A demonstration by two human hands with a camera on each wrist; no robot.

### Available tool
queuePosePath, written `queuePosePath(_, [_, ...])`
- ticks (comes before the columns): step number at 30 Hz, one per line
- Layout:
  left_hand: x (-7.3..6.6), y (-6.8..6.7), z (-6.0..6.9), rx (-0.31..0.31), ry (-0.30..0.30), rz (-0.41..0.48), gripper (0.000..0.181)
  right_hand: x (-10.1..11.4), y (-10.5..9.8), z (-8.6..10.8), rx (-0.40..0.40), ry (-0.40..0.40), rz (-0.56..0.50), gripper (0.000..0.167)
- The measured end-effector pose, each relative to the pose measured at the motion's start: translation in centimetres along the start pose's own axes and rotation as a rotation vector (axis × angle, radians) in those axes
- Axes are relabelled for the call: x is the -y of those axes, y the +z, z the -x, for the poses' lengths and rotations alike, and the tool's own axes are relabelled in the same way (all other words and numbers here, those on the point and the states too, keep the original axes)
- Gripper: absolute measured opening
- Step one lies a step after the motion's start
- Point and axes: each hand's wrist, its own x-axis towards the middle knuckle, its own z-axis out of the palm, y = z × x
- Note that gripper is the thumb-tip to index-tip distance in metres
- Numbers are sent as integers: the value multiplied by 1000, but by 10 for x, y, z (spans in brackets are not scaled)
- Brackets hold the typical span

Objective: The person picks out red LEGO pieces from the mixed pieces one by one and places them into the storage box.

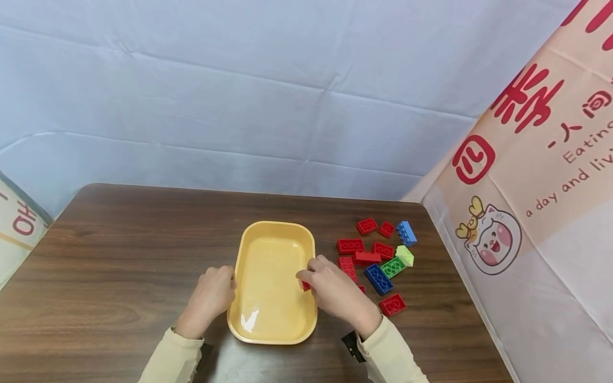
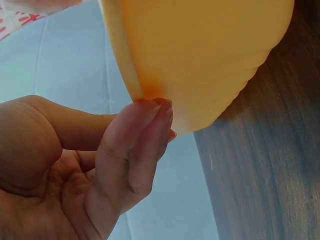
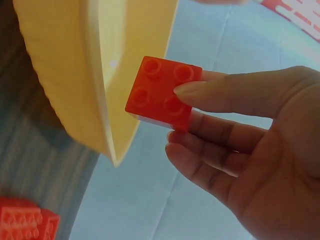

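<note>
My right hand (image 1: 337, 288) is pinching a red brick (image 3: 162, 92) at mid-frame, my left hand (image 1: 209, 294) gripping the yellow tray (image 1: 273, 298); none are lying inside yet, loose bricks (image 1: 367, 258) right of centre remaining outside.

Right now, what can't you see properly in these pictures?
- Head view: a loose red brick, mostly covered by the right hand.
- Head view: the English writing, cut off by the right edge.
- Left wrist view: the inside of the yellow tray, hidden by its outer wall.
- Right wrist view: the held block's underside, facing away.
</note>
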Motion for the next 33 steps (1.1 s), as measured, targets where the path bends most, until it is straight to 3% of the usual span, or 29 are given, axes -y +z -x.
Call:
queuePosePath(14, [0, 1, -1, -7, 10, -7, 18, 14, 19, -5, 103, -30, 43, 20])
queuePosePath(26, [0, 1, -2, -13, 13, -15, 20, 10, 22, -2, 90, -52, 40, 22])
queuePosePath(33, [0, 1, 0, -13, 9, -2, 19, 7, 20, 0, 97, -26, 19, 30])
